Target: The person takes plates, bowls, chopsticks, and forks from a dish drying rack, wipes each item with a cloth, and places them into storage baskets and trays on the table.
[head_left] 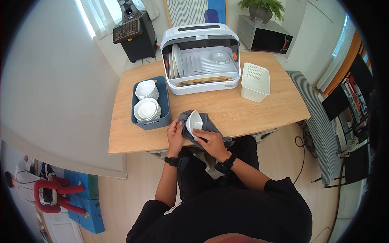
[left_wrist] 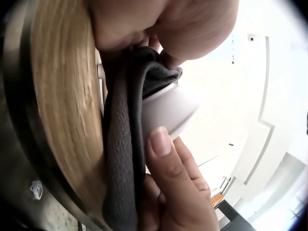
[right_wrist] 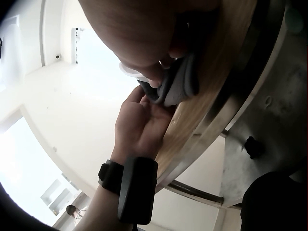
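Observation:
A white bowl (head_left: 194, 122) stands tilted in a dark grey cloth (head_left: 210, 126) at the table's front edge. My left hand (head_left: 175, 137) grips the cloth at the bowl's left side. From the right, my right hand (head_left: 212, 142) pinches the bowl's lower rim, thumb on the white surface. In the left wrist view the cloth (left_wrist: 120, 159) wraps one side of the bowl (left_wrist: 168, 109), with the right hand (left_wrist: 180, 187) at its near end. The right wrist view shows the left hand (right_wrist: 139, 122) under the cloth (right_wrist: 180, 84); most of the bowl is hidden there.
A blue bin (head_left: 163, 93) with stacked white bowls (head_left: 146, 109) stands at the left of the table (head_left: 227, 111). A white dish cabinet (head_left: 202, 87) holding plates and chopsticks is behind, with a white perforated basket (head_left: 255, 83) to its right.

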A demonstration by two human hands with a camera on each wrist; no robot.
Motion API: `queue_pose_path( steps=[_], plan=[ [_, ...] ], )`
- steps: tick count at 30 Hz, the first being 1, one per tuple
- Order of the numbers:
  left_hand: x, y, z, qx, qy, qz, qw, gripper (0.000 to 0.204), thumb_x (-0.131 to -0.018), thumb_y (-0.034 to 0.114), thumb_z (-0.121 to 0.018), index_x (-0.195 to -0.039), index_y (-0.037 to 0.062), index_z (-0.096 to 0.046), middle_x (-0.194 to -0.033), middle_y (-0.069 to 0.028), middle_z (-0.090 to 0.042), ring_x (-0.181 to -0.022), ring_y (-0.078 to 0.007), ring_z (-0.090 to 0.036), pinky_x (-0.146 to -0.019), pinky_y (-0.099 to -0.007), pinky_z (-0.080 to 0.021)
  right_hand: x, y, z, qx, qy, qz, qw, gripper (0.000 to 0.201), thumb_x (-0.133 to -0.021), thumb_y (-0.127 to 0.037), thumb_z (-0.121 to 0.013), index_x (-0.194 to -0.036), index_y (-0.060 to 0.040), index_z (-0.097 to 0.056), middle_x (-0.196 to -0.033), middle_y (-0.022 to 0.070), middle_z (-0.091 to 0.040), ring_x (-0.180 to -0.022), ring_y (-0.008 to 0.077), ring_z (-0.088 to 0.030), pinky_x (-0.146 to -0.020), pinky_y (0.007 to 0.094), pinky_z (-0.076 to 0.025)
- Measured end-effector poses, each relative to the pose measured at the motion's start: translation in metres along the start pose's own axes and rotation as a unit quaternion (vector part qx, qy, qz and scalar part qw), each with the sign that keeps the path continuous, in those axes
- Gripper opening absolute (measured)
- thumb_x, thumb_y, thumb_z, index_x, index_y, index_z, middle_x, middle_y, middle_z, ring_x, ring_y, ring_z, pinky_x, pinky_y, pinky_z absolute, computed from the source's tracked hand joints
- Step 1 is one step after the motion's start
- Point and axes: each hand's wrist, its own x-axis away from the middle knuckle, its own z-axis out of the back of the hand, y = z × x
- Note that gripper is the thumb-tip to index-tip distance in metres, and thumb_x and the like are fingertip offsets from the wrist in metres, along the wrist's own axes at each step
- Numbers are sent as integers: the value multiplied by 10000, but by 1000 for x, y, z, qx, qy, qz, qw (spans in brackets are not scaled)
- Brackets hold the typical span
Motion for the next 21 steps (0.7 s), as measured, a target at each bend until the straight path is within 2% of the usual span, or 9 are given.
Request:
queue_pose_path(
  steps=[4,6,9,14,21],
  plan=[
    [1,3,-2,-9,8,-5,1000,300,-996,65,-497,-1264,-55,-559,-1157,-61,-645,-1039,-98,-584,-913,-236,-448,-3,5,13,13,-37,43,998,283,-826,-67,-717,-1109,-57,-717,-1141,103,-700,-955,230,-705,-781,291,-549],
    [3,3,-4,-5,13,-1,1000,297,-996,67,-500,-1259,-55,-563,-1152,-64,-648,-1037,-102,-587,-913,-238,-450,-3,6,19,2,-54,37,998,280,-825,-66,-718,-1105,-64,-719,-1136,104,-701,-973,240,-701,-797,294,-546],
    [4,5,-6,-6,19,-3,1000,299,-998,52,-506,-1266,-64,-569,-1130,-58,-655,-1006,-98,-588,-897,-228,-455,-3,6,21,-33,-61,29,997,290,-826,-68,-713,-1115,-74,-718,-1146,94,-698,-933,245,-702,-791,298,-541],
    [4,2,-5,-50,29,-13,998,297,-1000,74,-522,-1260,-59,-574,-1122,-56,-657,-1001,-95,-590,-896,-230,-458,-1,14,25,28,-74,44,996,288,-838,-101,-697,-1125,-105,-721,-1170,58,-692,-858,240,-682,-777,315,-524],
    [2,12,-13,-76,-9,12,997,290,-1002,79,-530,-1254,-58,-572,-1126,-56,-654,-1007,-99,-593,-906,-235,-460,-2,24,43,19,-69,61,996,272,-843,-114,-698,-1114,-114,-726,-1148,56,-698,-888,243,-683,-787,325,-526]
  ],
)
